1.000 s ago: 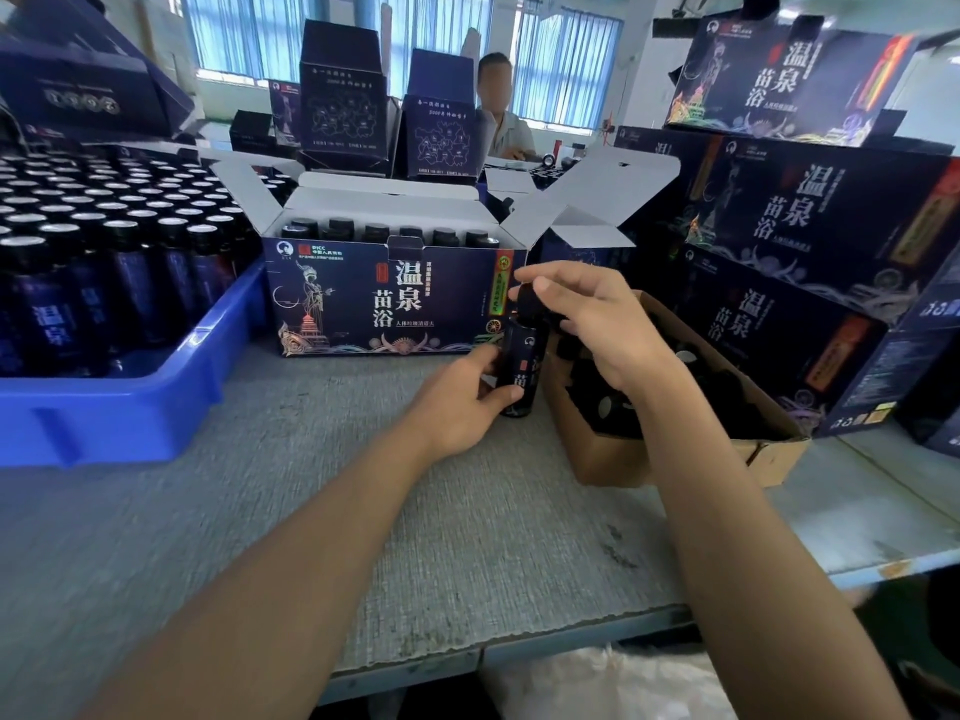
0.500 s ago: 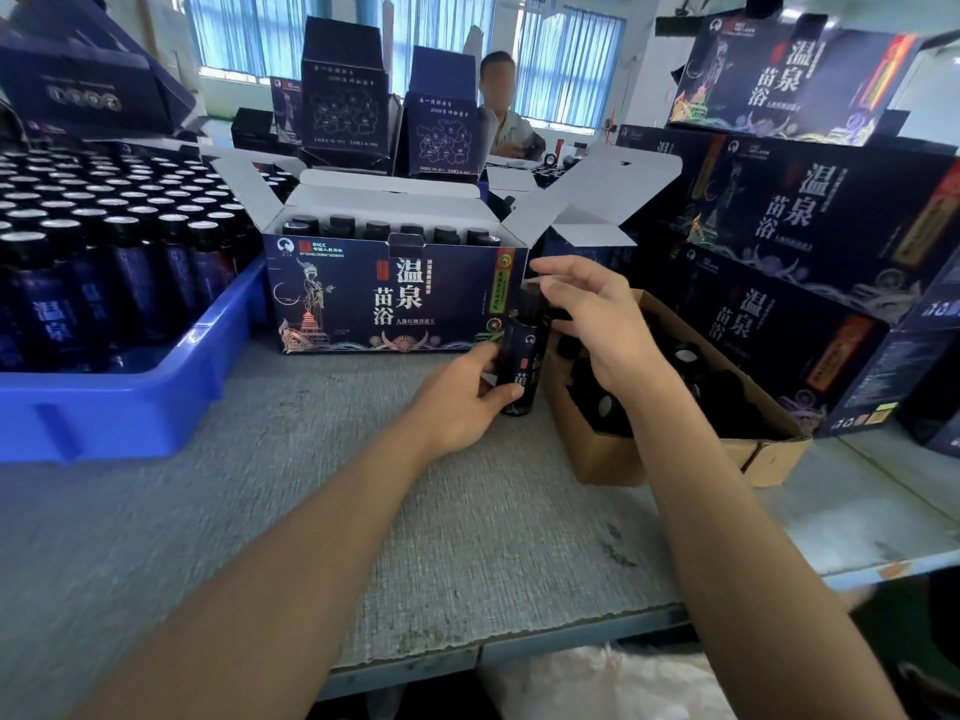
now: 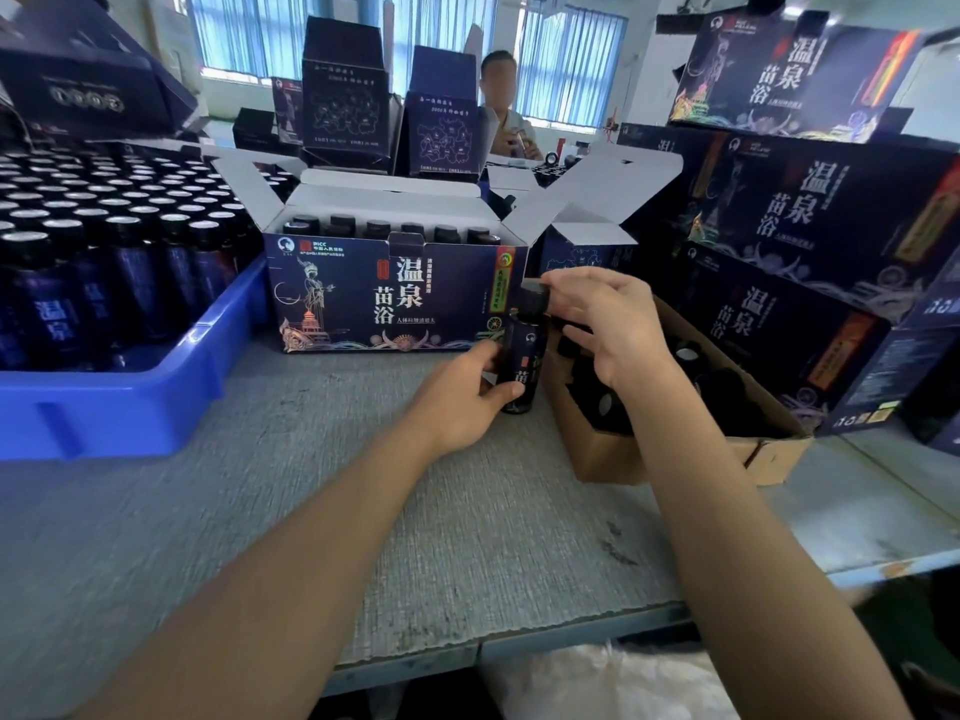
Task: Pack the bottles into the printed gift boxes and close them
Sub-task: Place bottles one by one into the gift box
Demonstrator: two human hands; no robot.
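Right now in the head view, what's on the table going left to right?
Left to right: blue tray of bottles → open gift box → held bottle → brown cardboard box → stack of closed gift boxes.

The small dark bottle [image 3: 522, 366] has a glossy printed label, and its black cap [image 3: 535, 299] looks like matt plastic. The open dark-blue printed gift box [image 3: 384, 298] is smooth card with a slight sheen outside — its raised flaps show plain white, matt paperboard inside. The stacked dark printed cartons [image 3: 831, 220] at the right carry metallic, iridescent line-work. The blue moulded crate [image 3: 130, 407] is smooth, glossy plastic with highlights along its rim. The rows of dark bottles [image 3: 104, 262] in it have shiny tops. The low brown box [image 3: 605, 457] is raw corrugated cardboard, matt. The grey table covering [image 3: 363, 511] looks like coarse woven fabric — rough and dull.
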